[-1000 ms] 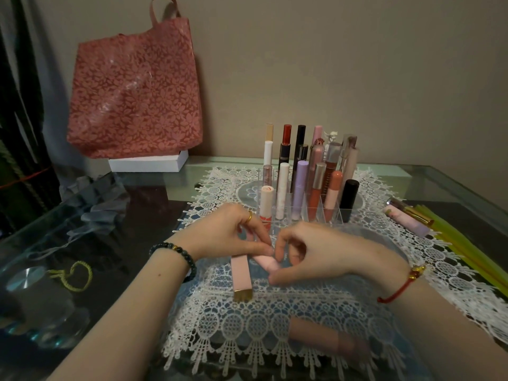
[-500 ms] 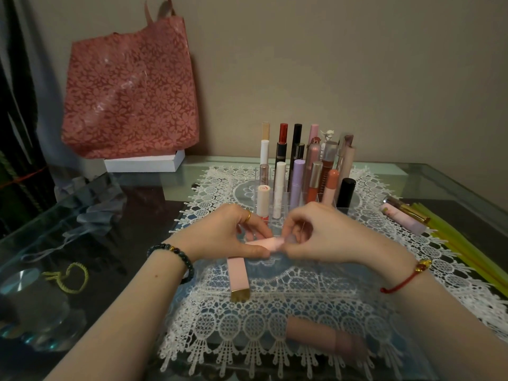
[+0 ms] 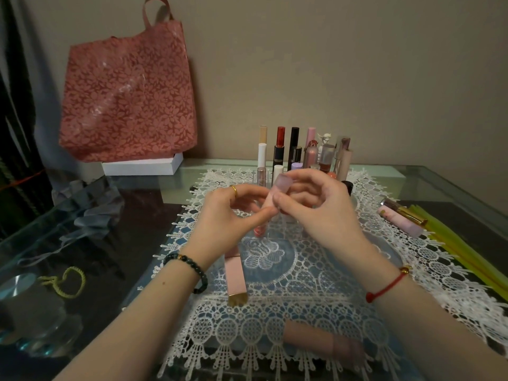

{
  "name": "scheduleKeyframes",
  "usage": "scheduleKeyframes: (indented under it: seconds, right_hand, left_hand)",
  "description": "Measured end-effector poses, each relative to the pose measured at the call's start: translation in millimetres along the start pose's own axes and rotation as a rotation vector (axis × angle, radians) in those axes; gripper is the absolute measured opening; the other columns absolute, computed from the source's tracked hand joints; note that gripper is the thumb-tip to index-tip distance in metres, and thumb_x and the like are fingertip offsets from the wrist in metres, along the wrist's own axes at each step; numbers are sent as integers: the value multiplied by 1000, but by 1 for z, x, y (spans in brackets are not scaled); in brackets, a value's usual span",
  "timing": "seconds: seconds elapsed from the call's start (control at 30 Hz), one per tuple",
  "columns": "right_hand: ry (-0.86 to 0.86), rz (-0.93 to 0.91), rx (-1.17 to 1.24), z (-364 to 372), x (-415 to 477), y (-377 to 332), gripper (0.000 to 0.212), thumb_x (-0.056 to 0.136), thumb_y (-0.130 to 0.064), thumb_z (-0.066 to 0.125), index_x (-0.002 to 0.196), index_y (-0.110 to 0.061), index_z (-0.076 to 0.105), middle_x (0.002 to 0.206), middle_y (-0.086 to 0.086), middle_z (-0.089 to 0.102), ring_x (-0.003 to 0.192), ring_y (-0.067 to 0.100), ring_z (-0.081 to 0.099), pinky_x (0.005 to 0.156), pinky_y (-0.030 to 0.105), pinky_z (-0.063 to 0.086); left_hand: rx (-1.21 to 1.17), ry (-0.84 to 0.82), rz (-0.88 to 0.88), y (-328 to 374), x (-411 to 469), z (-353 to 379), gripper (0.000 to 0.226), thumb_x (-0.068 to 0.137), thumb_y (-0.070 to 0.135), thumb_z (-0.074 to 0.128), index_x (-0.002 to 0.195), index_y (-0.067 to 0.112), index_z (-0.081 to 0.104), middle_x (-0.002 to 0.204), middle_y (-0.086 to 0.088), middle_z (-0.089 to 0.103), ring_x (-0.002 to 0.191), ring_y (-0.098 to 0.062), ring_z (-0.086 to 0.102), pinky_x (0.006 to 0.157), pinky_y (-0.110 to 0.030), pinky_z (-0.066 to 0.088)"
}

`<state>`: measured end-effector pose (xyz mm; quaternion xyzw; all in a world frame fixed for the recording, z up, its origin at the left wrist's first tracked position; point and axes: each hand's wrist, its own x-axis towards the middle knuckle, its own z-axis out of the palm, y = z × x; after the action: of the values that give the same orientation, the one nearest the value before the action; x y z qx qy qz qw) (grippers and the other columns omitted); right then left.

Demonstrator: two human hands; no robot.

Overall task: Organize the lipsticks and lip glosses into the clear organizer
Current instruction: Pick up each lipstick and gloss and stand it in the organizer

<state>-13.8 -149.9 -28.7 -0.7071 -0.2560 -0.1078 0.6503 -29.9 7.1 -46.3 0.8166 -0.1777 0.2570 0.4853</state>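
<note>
Both hands hold a small pale pink lipstick (image 3: 277,191) raised and tilted, just in front of the clear organizer (image 3: 286,229). My left hand (image 3: 229,215) pinches its lower end; my right hand (image 3: 319,207) pinches its side and top. Several upright lipsticks and glosses (image 3: 294,152) fill the organizer behind my hands. A square pink tube with a gold end (image 3: 235,273) lies on the lace mat under my left wrist. A round pink tube (image 3: 324,343) lies at the mat's near edge. Two more tubes (image 3: 401,220) lie at the right.
A white lace mat (image 3: 288,312) covers the middle of the glass table (image 3: 96,229). A red floral bag (image 3: 129,94) on a white box (image 3: 143,166) stands at the back left. Yellow strips (image 3: 467,259) lie at the right edge; a yellow cord (image 3: 64,281) lies left.
Both hands have lifted the small pink lipstick off the mat and tipped it from lying flat to nearly upright, closer to the organizer.
</note>
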Motion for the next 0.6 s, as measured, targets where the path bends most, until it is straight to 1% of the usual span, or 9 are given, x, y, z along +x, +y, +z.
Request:
scheduleKeyframes:
  seconds: [0.1, 0.2, 0.3, 0.37, 0.43, 0.5, 0.53, 0.6]
  right_hand:
    - [53, -20, 27, 2, 0, -1, 28, 72, -12, 72, 91, -29, 62, 85, -9, 67, 72, 3, 67, 65, 14, 52]
    - [123, -36, 48, 0, 4, -1, 29, 74, -8, 69, 95, -27, 62, 90, -7, 66, 71, 3, 66, 64, 13, 51]
    - [169, -38, -9, -2, 8, 4, 30, 76, -8, 68, 101, -24, 61, 94, -6, 65, 70, 0, 64, 62, 9, 49]
    - [176, -29, -54, -2, 9, 10, 31, 77, -8, 67, 103, -24, 61, 94, -4, 64, 69, 0, 62, 62, 10, 49]
    - [157, -14, -89, -2, 8, 17, 33, 77, -7, 67, 104, -26, 60, 93, -4, 62, 69, 2, 61, 62, 12, 51]
    - [131, 5, -124, 0, 7, 23, 34, 78, -8, 66, 103, -28, 59, 90, -6, 61, 69, 5, 60, 62, 16, 54]
    - [123, 9, -135, 0, 7, 26, 33, 77, -8, 66, 102, -29, 59, 88, -7, 61, 69, 4, 59, 63, 16, 54]
    - [115, 6, -147, 1, 7, 30, 33, 77, -8, 67, 101, -30, 59, 86, -8, 62, 70, 2, 60, 63, 14, 53]
  left_hand:
    - [17, 45, 14, -1, 1, 2, 22, 69, 32, 72, 90, 33, 67, 81, 17, 69, 73, -4, 64, 72, -20, 53]
    - [28, 148, 17, -3, 2, 2, 27, 69, 34, 70, 95, 34, 63, 89, 17, 67, 81, -2, 62, 75, -16, 49]
    - [53, 220, -29, -8, 4, 0, 34, 72, 32, 71, 104, 32, 61, 98, 18, 64, 88, 2, 58, 78, -11, 45]
    - [73, 178, -110, -13, 4, -1, 44, 71, 36, 71, 112, 32, 56, 105, 20, 60, 94, 4, 55, 78, -7, 43]
    - [117, 70, -202, -19, 4, 0, 61, 67, 41, 70, 123, 29, 49, 113, 18, 55, 100, 2, 51, 81, -8, 38]
    - [178, -48, -275, -25, 3, 1, 75, 65, 45, 70, 131, 25, 41, 118, 13, 52, 106, 0, 46, 89, -16, 34]
    - [194, -95, -302, -27, 2, 1, 79, 64, 45, 70, 133, 23, 39, 120, 12, 51, 108, -1, 44, 92, -19, 32]
    - [194, -144, -336, -32, 1, 2, 82, 64, 43, 73, 135, 21, 37, 124, 9, 52, 110, -2, 45, 93, -22, 32]
